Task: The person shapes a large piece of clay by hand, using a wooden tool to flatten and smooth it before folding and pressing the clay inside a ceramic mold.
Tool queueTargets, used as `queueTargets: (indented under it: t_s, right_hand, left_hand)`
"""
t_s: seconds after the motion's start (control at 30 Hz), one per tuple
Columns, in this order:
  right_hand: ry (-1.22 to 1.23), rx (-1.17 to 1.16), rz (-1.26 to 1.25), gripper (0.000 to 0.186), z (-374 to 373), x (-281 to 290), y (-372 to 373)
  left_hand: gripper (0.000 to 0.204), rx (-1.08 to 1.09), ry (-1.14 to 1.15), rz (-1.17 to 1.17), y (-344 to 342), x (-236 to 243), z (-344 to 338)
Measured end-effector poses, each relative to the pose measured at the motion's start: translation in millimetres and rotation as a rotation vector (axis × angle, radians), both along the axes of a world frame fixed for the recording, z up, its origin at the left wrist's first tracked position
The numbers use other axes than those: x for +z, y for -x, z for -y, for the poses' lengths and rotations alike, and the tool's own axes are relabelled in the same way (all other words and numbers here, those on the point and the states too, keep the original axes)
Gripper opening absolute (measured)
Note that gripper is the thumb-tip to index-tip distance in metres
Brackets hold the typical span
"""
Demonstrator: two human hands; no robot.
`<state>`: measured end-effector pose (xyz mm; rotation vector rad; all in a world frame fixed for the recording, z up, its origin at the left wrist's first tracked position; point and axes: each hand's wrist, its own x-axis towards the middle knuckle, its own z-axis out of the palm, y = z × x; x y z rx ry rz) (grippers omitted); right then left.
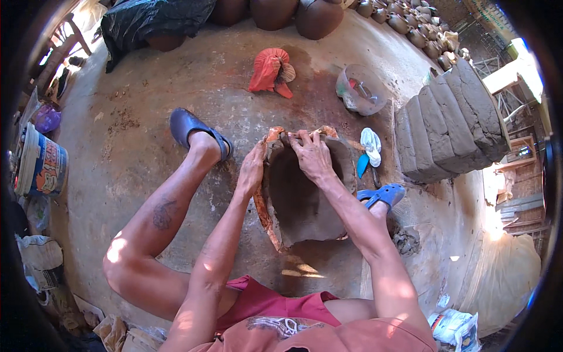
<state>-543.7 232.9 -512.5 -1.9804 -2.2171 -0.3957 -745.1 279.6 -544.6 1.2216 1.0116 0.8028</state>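
Between my legs stands a wet grey-brown clay vessel (293, 199), with a hollow, dark inside and an uneven rim. Orange-stained material (262, 214) shows round its outer left and far sides. My right hand (312, 157) is at the far rim, fingers bent over the edge and closed on the clay. Along the upper left wall lies my left hand (252, 167), its fingers pressed together round the outside near the rim. The fingertips of the left hand are partly hidden by the rim material.
A large block of stacked clay slabs (448, 120) stands at right. Ahead are a red cloth bundle (271, 67) and a clear plastic basin (359, 91). A white cloth (370, 144), a teal scraper (362, 164) and a clay lump (406, 240) lie near my right foot. Round pots (319, 17) line the back.
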Motion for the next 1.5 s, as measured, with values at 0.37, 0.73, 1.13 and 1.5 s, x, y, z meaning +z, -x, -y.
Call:
queueTargets:
  t_s: [0.37,0.73,1.13,1.5]
  right_hand:
    - [0.075,0.094,0.302,0.047,-2,3,-20]
    - [0.027,0.150,0.338,0.037,-9,10,-28]
    - [0.064,0.287,0.378,0.028,-10,28,-56]
    - [-0.162,-0.457,-0.081,0.094,0,53,-40]
  left_hand:
    - [0.062,0.008,-0.002,0.020,-2,8,6]
    - [0.059,0.035,-0.057,-0.048,0,7,7]
    - [0.061,0.026,-0.048,-0.084,-3,10,10]
    - [0.067,0.042,-0.098,-0.088,0,0,9]
